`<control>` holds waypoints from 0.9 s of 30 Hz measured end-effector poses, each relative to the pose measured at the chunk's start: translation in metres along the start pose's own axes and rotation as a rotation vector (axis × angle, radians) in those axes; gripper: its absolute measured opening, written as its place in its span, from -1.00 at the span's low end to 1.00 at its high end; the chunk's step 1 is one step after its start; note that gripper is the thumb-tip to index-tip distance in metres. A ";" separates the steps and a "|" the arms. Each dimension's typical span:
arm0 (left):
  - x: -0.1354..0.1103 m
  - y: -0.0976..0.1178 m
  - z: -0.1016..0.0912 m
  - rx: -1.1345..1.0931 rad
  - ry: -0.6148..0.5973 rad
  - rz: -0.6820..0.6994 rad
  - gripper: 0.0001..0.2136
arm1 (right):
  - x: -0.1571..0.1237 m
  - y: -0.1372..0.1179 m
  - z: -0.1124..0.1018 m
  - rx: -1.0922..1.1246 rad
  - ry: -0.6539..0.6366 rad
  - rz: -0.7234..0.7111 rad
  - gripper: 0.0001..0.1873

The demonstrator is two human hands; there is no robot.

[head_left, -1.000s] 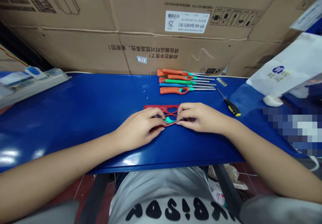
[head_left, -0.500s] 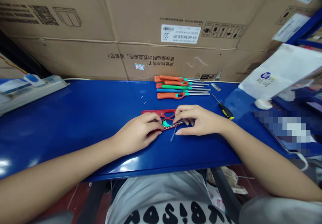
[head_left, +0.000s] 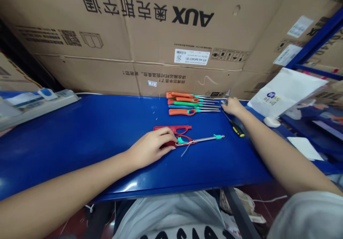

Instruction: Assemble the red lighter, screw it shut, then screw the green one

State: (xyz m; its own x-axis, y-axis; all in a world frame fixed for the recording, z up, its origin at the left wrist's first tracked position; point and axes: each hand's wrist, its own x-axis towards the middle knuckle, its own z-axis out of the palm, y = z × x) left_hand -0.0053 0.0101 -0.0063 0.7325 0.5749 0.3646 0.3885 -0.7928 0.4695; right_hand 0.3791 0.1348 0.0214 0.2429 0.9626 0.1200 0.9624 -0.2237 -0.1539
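Observation:
My left hand point(head_left: 157, 142) is closed on the red handle half of an opened long-neck lighter point(head_left: 187, 141), lying on the blue table. Its green trigger, thin wires and metal tube with a green tip are exposed. A thin clear tube point(head_left: 185, 151) sticks out below it. Just behind lies the other red shell half point(head_left: 183, 128). Over at the back right, my right hand point(head_left: 233, 106) has its fingertips together at a small clear piece point(head_left: 223, 103), mostly hidden by them. Beside it are the metal ends of several lighters point(head_left: 183, 112) with orange, green and blue handles.
A black-and-yellow screwdriver point(head_left: 237, 128) lies below my right hand. A large cardboard box point(head_left: 150, 45) stands behind the table. At the right is a white paper bag point(head_left: 284, 92), at the left a power strip point(head_left: 50, 105). Tiny white bits point(head_left: 155, 116) lie on the table.
My right hand has left the opened lighter and moved right and back to the small clear piece. The lighter's metal tube now shows. My left hand stays on the handle; the view has tilted up.

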 end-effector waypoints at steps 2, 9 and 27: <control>0.000 -0.002 0.001 -0.009 0.003 0.017 -0.88 | 0.002 0.000 0.001 0.006 -0.025 0.049 -0.59; 0.003 -0.008 0.007 -0.065 0.014 0.012 -0.84 | 0.001 -0.014 -0.027 0.091 -0.071 0.078 -0.68; 0.005 0.015 0.003 -0.387 0.523 -0.035 -0.85 | -0.155 -0.135 -0.024 1.050 -0.427 -0.794 -0.77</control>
State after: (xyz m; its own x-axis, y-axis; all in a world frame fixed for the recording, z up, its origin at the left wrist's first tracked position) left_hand 0.0060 0.0004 0.0007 0.3167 0.6990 0.6412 0.1060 -0.6978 0.7084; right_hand 0.2140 0.0118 0.0470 -0.5604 0.7912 0.2450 0.2361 0.4362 -0.8683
